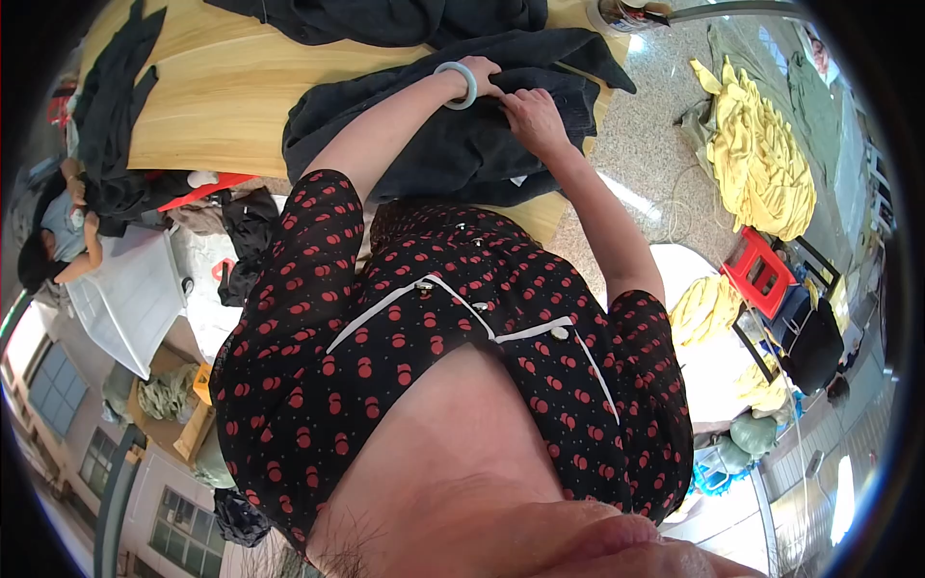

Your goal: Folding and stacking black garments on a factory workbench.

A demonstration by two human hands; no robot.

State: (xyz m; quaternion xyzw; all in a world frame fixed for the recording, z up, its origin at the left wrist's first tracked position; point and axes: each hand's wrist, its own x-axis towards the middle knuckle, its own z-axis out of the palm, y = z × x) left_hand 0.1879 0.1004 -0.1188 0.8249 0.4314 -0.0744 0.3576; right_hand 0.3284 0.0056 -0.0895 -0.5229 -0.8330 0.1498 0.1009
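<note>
A dark garment, black or deep navy, lies rumpled across the front edge of the wooden table before me. My left hand, with a pale bangle at its wrist, rests on the cloth with fingers bent down and gripping a fold. Just to its right and a little nearer, my right hand pinches the same garment, its fingers close to those of the left. The exact spot between the fingertips is too small to make out.
More dark clothing lies at the table's far side, and another dark piece at its left end. Yellow cloth is heaped at right near a red plastic stool. Another person sits at far left.
</note>
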